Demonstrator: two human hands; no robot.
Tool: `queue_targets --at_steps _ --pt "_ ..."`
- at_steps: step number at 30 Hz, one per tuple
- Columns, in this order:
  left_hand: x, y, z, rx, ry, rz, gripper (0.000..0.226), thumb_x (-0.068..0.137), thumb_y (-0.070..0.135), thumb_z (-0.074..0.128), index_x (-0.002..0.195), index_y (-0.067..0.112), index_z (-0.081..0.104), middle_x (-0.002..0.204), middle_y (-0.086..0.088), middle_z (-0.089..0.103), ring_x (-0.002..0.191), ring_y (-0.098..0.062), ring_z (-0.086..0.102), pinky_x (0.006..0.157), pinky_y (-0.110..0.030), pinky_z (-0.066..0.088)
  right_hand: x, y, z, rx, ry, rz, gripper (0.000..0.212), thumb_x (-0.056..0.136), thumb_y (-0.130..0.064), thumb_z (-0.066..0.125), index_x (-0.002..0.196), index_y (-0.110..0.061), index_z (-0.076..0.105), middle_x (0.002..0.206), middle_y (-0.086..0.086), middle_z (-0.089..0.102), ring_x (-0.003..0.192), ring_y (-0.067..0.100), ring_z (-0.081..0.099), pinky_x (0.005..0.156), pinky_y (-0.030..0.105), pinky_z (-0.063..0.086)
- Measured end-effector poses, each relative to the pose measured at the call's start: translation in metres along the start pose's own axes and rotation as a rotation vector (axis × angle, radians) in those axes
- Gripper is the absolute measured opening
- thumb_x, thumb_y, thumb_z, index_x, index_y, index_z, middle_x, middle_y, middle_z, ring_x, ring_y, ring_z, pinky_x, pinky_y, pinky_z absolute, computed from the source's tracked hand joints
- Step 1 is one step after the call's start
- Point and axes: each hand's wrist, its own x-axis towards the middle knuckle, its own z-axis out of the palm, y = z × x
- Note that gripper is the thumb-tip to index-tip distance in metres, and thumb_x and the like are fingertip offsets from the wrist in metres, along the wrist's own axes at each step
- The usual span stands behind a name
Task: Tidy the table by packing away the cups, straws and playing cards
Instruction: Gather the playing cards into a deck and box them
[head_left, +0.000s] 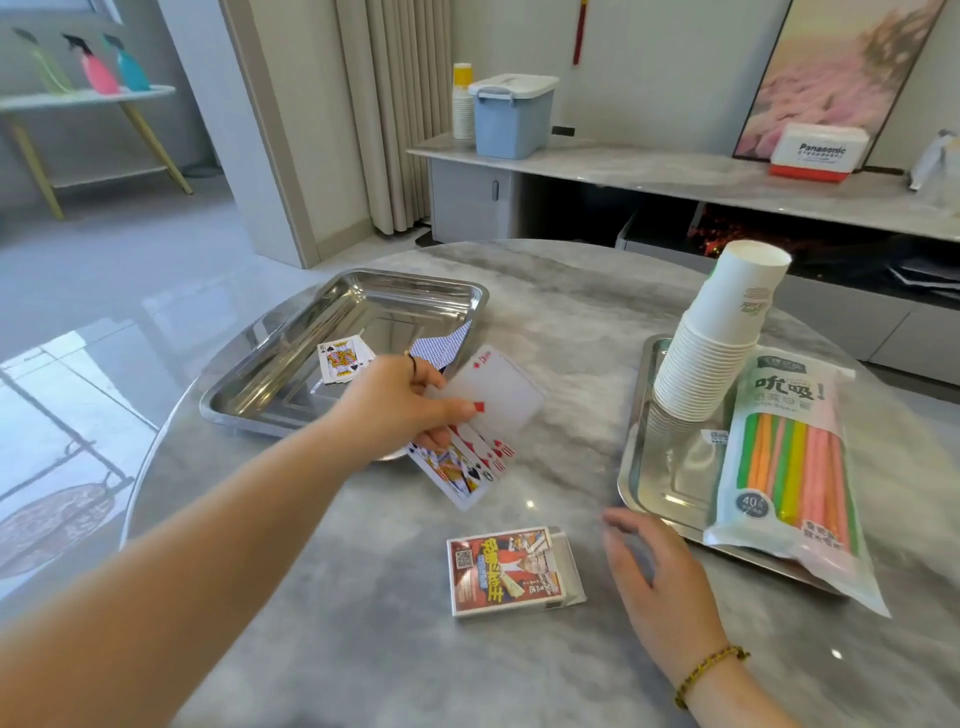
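My left hand (400, 405) grips a fan of playing cards (467, 457) over the near edge of the left steel tray (291, 332). A king card (340, 358) and a blue-backed card (441, 345) lie in that tray. The red card box (506, 569) lies flat on the table near me. My right hand (654, 566) hovers just right of the box, fingers relaxed, holding nothing. On the right steel tray (662, 483) stand a tilted stack of white paper cups (717, 338) and a bag of coloured straws (795, 467).
The round grey marble table (363, 597) fills the foreground. Behind it runs a long low counter (649, 171) with a blue lidded box (511, 114), another cup stack (462, 101) and a white and red box (818, 150). A shelf (88, 98) stands at the far left.
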Motion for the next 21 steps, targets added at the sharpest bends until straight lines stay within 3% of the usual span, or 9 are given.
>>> queue_targets --at_steps 2,4,7,10,13,16,18,21 --pt "-0.006 -0.005 0.026 0.014 -0.058 -0.03 0.024 0.07 0.011 0.075 0.073 0.009 0.05 0.054 -0.004 0.064 0.036 -0.004 0.058 0.038 -0.013 0.047 0.002 -0.016 -0.004 0.179 0.076 -0.001 0.027 0.085 -0.011 0.058 0.083 -0.038 0.054 0.091 -0.019 0.058 0.087 -0.003 0.056 0.075 -0.002 0.035" --pt "-0.008 -0.009 0.05 0.048 -0.123 -0.045 0.025 0.07 0.014 0.075 0.071 0.011 0.051 0.057 -0.005 0.064 0.037 -0.004 0.058 0.04 -0.014 0.048 0.003 -0.031 -0.008 0.304 0.128 -0.024 0.019 0.081 -0.024 0.057 0.088 -0.041 0.052 0.095 -0.02 0.057 0.087 -0.011 0.054 0.075 -0.002 0.037" --pt "-0.01 -0.01 0.073 0.062 -0.184 -0.031 0.024 0.068 0.018 0.077 0.073 0.012 0.055 0.057 -0.004 0.066 0.04 -0.005 0.06 0.042 -0.016 0.05 0.004 -0.039 -0.011 0.283 0.126 -0.022 0.026 0.073 -0.035 0.051 0.094 -0.048 0.045 0.101 -0.026 0.051 0.092 -0.004 0.052 0.08 0.007 0.04" --pt "-0.013 -0.006 0.086 0.073 -0.202 0.016 0.02 0.068 0.019 0.077 0.073 0.013 0.058 0.063 -0.007 0.069 0.043 -0.006 0.062 0.047 -0.017 0.053 0.009 -0.038 -0.018 0.259 0.169 -0.032 0.022 0.083 -0.021 0.059 0.089 -0.041 0.053 0.087 -0.024 0.056 0.078 -0.009 0.054 0.067 0.003 0.04" --pt "-0.016 -0.006 0.089 -0.008 -0.2 0.024 0.011 0.073 0.013 0.072 0.074 0.01 0.062 0.057 -0.004 0.069 0.045 -0.007 0.063 0.048 -0.016 0.053 0.014 -0.034 -0.024 0.235 0.189 -0.01 0.031 0.082 -0.007 0.057 0.066 -0.033 0.053 0.059 -0.015 0.054 0.056 -0.004 0.053 0.051 0.006 0.038" --pt "-0.018 -0.013 0.086 -0.243 -0.147 -0.056 0.009 0.078 0.007 0.065 0.07 0.008 0.061 0.046 -0.001 0.065 0.045 -0.009 0.063 0.046 -0.017 0.053 0.016 -0.03 -0.024 0.318 0.166 0.049 0.032 0.083 -0.005 0.055 0.062 -0.029 0.052 0.06 -0.01 0.056 0.049 0.005 0.055 0.046 0.008 0.04" --pt "-0.021 -0.023 0.084 -0.445 -0.082 -0.135 0.01 0.08 0.006 0.061 0.071 0.006 0.058 0.045 -0.001 0.065 0.044 -0.008 0.062 0.044 -0.015 0.051 0.017 -0.027 -0.021 0.468 0.153 0.128 0.031 0.084 -0.001 0.052 0.065 -0.025 0.054 0.065 -0.007 0.059 0.049 0.003 0.058 0.049 0.011 0.047" --pt "-0.026 -0.038 0.085 -0.632 0.007 -0.201 0.009 0.08 0.007 0.06 0.072 0.006 0.056 0.047 -0.002 0.065 0.046 -0.007 0.063 0.044 -0.015 0.051 0.017 -0.024 -0.014 0.605 0.07 0.238 0.028 0.086 0.002 0.046 0.073 -0.022 0.053 0.075 -0.003 0.062 0.066 0.007 0.059 0.071 0.027 0.049"
